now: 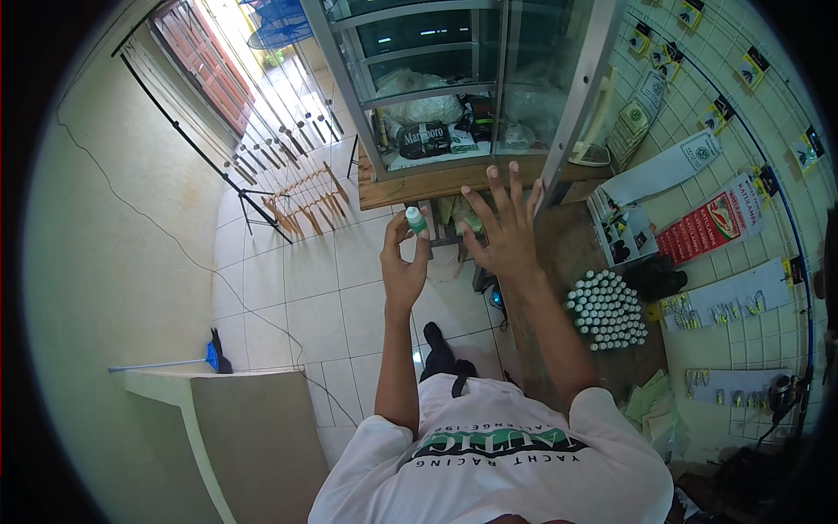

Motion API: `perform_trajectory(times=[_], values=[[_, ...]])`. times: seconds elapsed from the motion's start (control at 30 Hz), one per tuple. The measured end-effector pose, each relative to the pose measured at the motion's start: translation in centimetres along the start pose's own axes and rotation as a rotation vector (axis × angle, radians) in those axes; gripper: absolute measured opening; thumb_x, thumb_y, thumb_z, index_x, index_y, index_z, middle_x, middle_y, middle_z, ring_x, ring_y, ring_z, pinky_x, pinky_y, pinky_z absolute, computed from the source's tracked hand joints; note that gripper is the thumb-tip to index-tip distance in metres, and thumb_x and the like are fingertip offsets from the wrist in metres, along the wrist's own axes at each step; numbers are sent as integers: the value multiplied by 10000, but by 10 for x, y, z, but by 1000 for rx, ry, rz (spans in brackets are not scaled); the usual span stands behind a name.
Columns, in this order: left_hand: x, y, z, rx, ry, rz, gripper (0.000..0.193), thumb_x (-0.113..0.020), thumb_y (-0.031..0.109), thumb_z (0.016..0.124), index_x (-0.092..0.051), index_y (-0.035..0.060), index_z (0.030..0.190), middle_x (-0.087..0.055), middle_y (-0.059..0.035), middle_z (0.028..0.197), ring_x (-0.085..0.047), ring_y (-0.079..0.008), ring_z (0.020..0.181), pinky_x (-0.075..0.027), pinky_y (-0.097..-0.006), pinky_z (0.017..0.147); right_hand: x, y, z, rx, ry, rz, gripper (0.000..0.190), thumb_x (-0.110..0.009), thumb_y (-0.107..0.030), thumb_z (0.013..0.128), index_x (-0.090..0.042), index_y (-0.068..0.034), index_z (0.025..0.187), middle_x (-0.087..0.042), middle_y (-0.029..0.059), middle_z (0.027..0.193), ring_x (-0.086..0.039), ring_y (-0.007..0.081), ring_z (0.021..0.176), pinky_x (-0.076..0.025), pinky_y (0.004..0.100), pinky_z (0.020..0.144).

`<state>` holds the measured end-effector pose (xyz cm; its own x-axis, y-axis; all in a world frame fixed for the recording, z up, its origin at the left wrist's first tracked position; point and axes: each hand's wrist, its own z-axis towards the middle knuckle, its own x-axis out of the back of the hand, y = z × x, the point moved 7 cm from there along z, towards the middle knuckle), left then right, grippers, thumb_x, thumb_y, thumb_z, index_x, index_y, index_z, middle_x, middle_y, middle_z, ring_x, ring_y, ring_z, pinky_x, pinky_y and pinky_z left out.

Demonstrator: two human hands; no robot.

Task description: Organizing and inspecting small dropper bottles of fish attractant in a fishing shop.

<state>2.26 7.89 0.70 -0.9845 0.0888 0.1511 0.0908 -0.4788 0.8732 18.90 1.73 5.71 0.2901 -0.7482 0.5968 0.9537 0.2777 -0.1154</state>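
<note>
My left hand [403,272] grips a small green bottle [416,226] with a white cap, thumb on one side and fingers on the other. The bottle is upright, cap towards me. To its right, my right hand [507,229] is raised with its fingers spread and nothing in it. Its fingertips lie in front of the wooden ledge [445,181] under a glass display cabinet [435,52]; whether they touch it I cannot tell. On a brown wooden bench [563,252] beside my right forearm, a dense group of white-capped bottles [605,311] stands upright.
Behind the cabinet glass lie plastic bags [419,98] and dark packs. A white box [625,229] of small items sits by the wall grid [759,354], hung with packets. At left are a cable [245,304], a low partition [255,426] and a black stand [203,157].
</note>
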Motion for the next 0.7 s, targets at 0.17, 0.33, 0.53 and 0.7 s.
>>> perform_trajectory(times=[0.17,0.33,0.53,0.7], values=[[-3,3,0,-12,-1,-20,356,-620,96,947,-525,29,1284,-667,-86,1221,-607,-160,1080,-456,-336,934,4,10,-1,-69,-76,-66,607,-643,-380,858,-484,-191,1413,-250,118,1591,-126,431,1477,9,732,1106],[-2,1,4,-34,10,23,332,-663,89,914,-585,33,1232,-616,-100,1259,-590,-200,1124,-489,-360,915,6,19,-5,-98,-57,-66,582,-628,-406,876,-509,-147,1384,-265,125,1585,-128,445,1470,-5,729,1109],[-6,3,3,-35,15,11,388,-706,110,889,-574,17,1241,-626,-115,1186,-594,-204,1115,-485,-368,919,2,17,-9,-123,-67,-39,508,-626,-357,890,-548,-133,1339,-273,121,1582,-135,445,1468,-66,685,1138],[-9,3,2,0,-3,-35,414,-741,114,860,-582,18,1230,-629,-125,1177,-627,-215,1079,-488,-360,919,0,14,-12,-130,-76,-13,461,-641,-295,886,-569,-130,1310,-293,118,1570,-136,447,1467,-96,662,1149]])
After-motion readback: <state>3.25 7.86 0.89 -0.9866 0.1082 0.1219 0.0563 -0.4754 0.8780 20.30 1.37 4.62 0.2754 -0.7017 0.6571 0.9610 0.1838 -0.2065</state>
